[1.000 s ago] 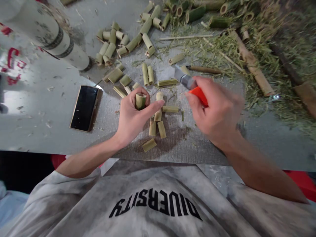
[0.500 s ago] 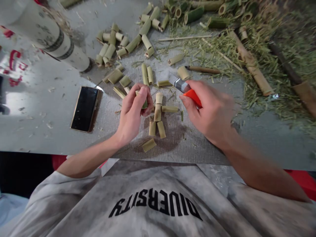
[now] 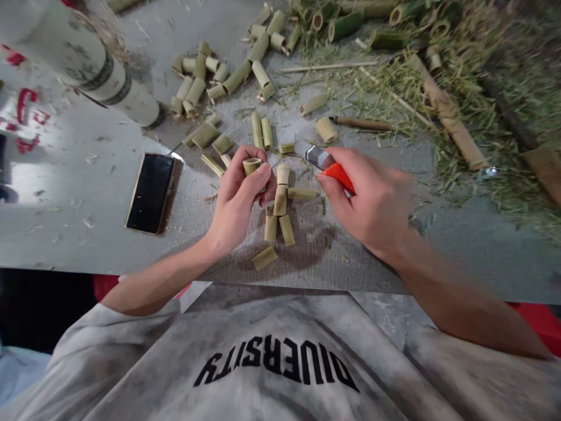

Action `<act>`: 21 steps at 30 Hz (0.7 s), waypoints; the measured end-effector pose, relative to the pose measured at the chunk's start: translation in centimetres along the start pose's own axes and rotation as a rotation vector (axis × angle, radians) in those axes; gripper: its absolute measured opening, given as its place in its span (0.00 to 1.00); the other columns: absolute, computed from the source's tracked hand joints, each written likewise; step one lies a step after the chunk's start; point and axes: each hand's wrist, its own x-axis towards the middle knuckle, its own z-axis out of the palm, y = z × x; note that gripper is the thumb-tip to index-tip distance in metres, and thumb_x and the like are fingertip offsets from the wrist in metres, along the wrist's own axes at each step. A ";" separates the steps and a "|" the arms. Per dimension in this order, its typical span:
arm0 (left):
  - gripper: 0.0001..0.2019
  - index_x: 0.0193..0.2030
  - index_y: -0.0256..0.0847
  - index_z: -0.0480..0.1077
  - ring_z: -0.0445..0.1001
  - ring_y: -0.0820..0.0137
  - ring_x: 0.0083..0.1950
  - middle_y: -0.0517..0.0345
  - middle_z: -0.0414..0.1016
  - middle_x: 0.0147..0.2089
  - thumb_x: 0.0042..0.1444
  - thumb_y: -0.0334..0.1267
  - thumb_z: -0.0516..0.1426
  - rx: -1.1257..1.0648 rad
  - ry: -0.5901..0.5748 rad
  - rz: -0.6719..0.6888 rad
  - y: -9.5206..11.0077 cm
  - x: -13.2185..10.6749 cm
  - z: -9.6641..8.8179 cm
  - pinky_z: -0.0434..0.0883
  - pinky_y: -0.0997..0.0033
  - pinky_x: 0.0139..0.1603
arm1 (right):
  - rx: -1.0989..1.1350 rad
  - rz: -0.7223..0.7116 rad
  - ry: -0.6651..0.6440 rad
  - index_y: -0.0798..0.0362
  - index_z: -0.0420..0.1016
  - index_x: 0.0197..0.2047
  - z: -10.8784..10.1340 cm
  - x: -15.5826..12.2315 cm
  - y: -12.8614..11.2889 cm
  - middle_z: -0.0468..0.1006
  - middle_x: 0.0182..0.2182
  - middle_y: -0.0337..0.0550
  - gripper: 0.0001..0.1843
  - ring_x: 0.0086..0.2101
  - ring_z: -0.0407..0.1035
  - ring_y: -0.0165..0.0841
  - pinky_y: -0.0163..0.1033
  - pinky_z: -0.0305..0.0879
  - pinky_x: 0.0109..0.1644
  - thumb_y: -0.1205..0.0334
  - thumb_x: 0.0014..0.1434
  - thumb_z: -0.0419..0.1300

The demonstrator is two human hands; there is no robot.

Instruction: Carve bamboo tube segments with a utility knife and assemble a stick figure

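My left hand (image 3: 240, 199) is closed around a short hollow bamboo piece (image 3: 252, 166), its open end facing up between thumb and fingers. In my right hand (image 3: 366, 202) is a utility knife (image 3: 336, 175) with an orange handle; its metal front points up and left, away from the bamboo. Between the hands, a figure of bamboo pieces (image 3: 281, 200) lies on the table, with a head, body, legs and an arm out to the right. Below it rests a split bamboo piece (image 3: 265, 258). Just above, a small ridged piece (image 3: 287, 148) lies near the knife's tip.
A phone (image 3: 149, 193) lies at the left, with a tall patterned white cylinder (image 3: 135, 102) behind it. Joined bamboo pieces (image 3: 239, 77) sit at the back. Bamboo shavings (image 3: 394, 93) and cut tubes (image 3: 346, 26) cover the back right. A thin brown-handled tool (image 3: 363, 123) lies beyond my right hand.
My left hand has turned the bamboo piece so its hollow end now shows upward. My right hand, with the knife, has shifted slightly left.
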 end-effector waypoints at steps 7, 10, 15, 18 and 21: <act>0.12 0.43 0.45 0.71 0.66 0.75 0.28 0.64 0.67 0.32 0.72 0.48 0.66 -0.059 0.005 -0.006 0.1 -0.1 0.2 0.65 0.72 0.29 | 0.005 -0.017 0.003 0.50 0.80 0.63 0.1 -0.1 0.0 0.89 0.51 0.50 0.19 0.41 0.83 0.40 0.42 0.77 0.43 0.51 0.82 0.54; 0.14 0.42 0.44 0.71 0.65 0.75 0.27 0.63 0.67 0.31 0.72 0.50 0.65 -0.087 0.014 -0.017 0.3 -0.1 0.3 0.64 0.71 0.28 | 0.006 -0.018 -0.005 0.50 0.80 0.63 0.1 -0.1 0.0 0.89 0.51 0.50 0.18 0.42 0.83 0.40 0.42 0.77 0.44 0.52 0.81 0.55; 0.16 0.42 0.44 0.72 0.64 0.75 0.26 0.63 0.65 0.30 0.73 0.54 0.65 -0.112 0.004 -0.033 0.4 -0.1 0.4 0.65 0.73 0.28 | -0.001 -0.021 0.007 0.50 0.80 0.62 0.1 -0.1 0.0 0.90 0.50 0.50 0.18 0.40 0.84 0.40 0.42 0.76 0.41 0.52 0.81 0.56; 0.18 0.42 0.44 0.72 0.63 0.75 0.27 0.63 0.64 0.31 0.73 0.56 0.64 -0.118 0.013 -0.043 0.3 -0.1 0.3 0.64 0.73 0.28 | -0.001 -0.035 0.018 0.51 0.81 0.61 0.2 -0.1 0.0 0.90 0.50 0.51 0.17 0.40 0.84 0.41 0.43 0.76 0.40 0.53 0.80 0.56; 0.19 0.42 0.45 0.72 0.62 0.75 0.27 0.62 0.65 0.32 0.73 0.58 0.63 -0.112 0.018 -0.037 0.1 0.0 0.2 0.64 0.72 0.28 | 0.009 -0.037 0.008 0.51 0.80 0.61 0.2 -0.1 0.1 0.90 0.52 0.51 0.17 0.42 0.85 0.42 0.44 0.76 0.42 0.53 0.80 0.57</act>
